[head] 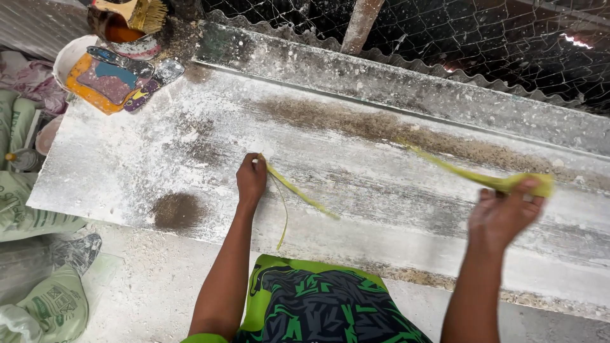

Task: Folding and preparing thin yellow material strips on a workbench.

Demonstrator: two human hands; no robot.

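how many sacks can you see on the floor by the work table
3: one green sack under the table's left end, one at the bottom-left corner, one at the left edge. More may be hidden.

A long, white-dusted slab [356, 184] runs left to right, bearing a brown powder streak [381, 130] along its far side, a dark round patch [178, 211] near left, and paint-smeared scrapers [136, 79] at the far-left corner.
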